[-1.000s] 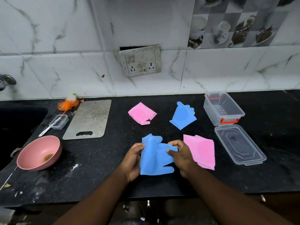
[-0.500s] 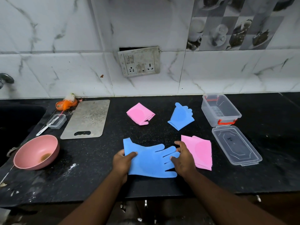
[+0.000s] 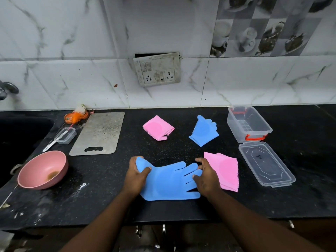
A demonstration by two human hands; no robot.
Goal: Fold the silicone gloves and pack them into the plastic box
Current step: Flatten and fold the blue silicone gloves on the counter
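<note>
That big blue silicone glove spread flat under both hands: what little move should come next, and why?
Probably a fold: the left hand could carry the cuff it pinches over toward the glove's finger end, which the right hand pins down. The large blue silicone glove lies fully open on the black counter, while three other gloves look folded already, and the clear plastic box holds no gloves yet.

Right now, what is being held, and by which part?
The blue glove: left hand pinches its cuff end, right hand holds its fingertips, flat on the counter.
</note>
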